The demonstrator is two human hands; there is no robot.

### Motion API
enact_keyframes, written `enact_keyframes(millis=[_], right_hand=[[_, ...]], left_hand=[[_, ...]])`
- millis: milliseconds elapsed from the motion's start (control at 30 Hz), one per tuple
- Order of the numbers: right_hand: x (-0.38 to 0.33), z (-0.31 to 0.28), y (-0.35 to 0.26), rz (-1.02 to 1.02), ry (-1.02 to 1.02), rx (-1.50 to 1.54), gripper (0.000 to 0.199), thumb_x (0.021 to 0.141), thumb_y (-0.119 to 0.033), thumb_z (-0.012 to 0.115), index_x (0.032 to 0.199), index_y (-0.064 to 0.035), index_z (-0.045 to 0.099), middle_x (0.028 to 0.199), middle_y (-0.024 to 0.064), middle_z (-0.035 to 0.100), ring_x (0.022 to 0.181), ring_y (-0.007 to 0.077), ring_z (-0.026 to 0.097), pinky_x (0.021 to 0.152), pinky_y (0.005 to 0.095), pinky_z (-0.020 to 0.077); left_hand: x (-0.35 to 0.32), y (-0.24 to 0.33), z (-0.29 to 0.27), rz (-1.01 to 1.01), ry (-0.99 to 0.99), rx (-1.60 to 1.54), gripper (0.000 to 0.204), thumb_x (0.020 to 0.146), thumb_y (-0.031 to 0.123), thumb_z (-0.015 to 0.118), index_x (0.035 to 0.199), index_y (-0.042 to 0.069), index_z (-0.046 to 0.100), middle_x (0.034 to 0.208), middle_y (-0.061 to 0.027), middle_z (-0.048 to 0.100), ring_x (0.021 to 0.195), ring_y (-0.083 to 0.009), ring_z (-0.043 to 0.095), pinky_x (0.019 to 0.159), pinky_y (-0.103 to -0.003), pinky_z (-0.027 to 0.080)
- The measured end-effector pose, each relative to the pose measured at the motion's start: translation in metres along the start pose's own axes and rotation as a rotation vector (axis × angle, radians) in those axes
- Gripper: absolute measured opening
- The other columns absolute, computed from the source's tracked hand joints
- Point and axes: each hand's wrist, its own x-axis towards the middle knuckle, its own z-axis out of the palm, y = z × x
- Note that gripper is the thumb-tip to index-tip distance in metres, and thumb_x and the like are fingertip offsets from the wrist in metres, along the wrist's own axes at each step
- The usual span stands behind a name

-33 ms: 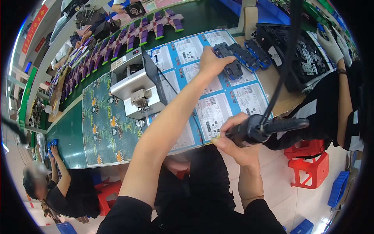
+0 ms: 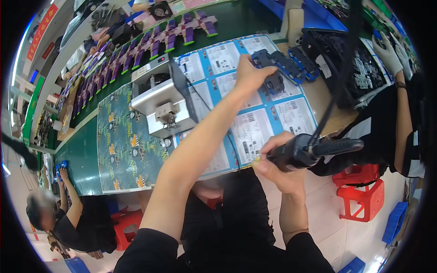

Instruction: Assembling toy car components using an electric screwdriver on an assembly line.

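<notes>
At the far side of the printed sheets, my left hand (image 2: pixel 249 75) is closed around the near end of a dark blue-black toy car (image 2: pixel 274 83), thumb lying across it. Touching it are more toy cars of the same kind, wheels showing, including a bluer car (image 2: pixel 304 63) to the right. My right hand (image 2: pixel 284 178) grips a black electric screwdriver (image 2: pixel 293 154) with a cord running up from it, held above the table's near edge. A small yellow bit shows at its thumb and fingertip; what it belongs to is too small to tell.
A silver machine (image 2: pixel 166 102) with a cable stands left of my left forearm. Purple toy parts (image 2: pixel 154 42) line a green belt behind. A black crate (image 2: pixel 339 84) of dark parts sits right, beside a co-worker's gloved hand (image 2: pixel 387 54). Red stools (image 2: pixel 362 200) stand on the floor.
</notes>
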Motion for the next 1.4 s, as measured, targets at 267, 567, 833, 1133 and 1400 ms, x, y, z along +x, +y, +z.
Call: enact_keyframes(millis=[267,567,833,1133,1400], right_hand=[[0.001,0.000,-0.004,-0.189,0.023,0.164,0.023,0.081,-0.001,0.069,0.098,-0.0013,0.053,0.077,0.0065,0.056,0.056,0.0136,0.054,0.055,0.0291,0.0478],[0.082,0.157,-0.004,-0.444,-0.103,0.245,0.011,0.090,-0.005,0.061,0.096,-0.0017,0.053,0.066,0.0059,0.053,0.053,0.0155,0.052,0.056,0.0321,0.0472],[0.101,0.211,0.030,-0.490,-0.117,-0.026,0.013,0.082,-0.003,0.076,0.079,-0.0005,0.064,0.059,0.0013,0.060,0.049,0.0077,0.056,0.048,0.0217,0.0432],[0.106,0.207,0.039,-0.091,-0.214,-0.226,0.018,0.082,-0.011,0.076,0.081,-0.0023,0.060,0.055,0.0026,0.055,0.043,0.0114,0.051,0.045,0.0257,0.0405],[0.055,0.198,0.007,-0.221,-0.276,0.336,0.010,0.095,-0.012,0.051,0.086,-0.0076,0.049,0.065,0.0033,0.045,0.051,0.0154,0.046,0.053,0.0312,0.0414]], left_hand=[[-0.162,0.095,-0.098,0.106,0.046,-0.448,0.041,0.081,0.010,0.077,0.114,0.002,0.053,0.101,-0.0086,0.064,0.093,-0.0146,0.062,0.082,-0.031,0.052],[-0.273,0.061,-0.222,-0.245,0.407,-0.695,0.026,0.097,0.023,0.062,0.110,0.001,0.057,0.098,-0.0133,0.068,0.078,-0.0218,0.070,0.073,-0.037,0.061],[-0.285,0.033,-0.241,-0.249,0.398,-0.714,0.023,0.093,0.017,0.068,0.108,0.002,0.059,0.096,-0.0132,0.069,0.075,-0.0210,0.071,0.070,-0.035,0.061],[-0.280,0.023,-0.241,-0.218,0.382,-0.685,0.029,0.090,0.012,0.070,0.114,0.001,0.057,0.102,-0.0142,0.068,0.084,-0.0240,0.071,0.073,-0.038,0.062],[-0.283,0.033,-0.237,-0.207,0.384,-0.400,0.026,0.086,0.008,0.071,0.111,0.001,0.064,0.093,-0.0068,0.071,0.077,-0.0121,0.067,0.070,-0.027,0.055]])
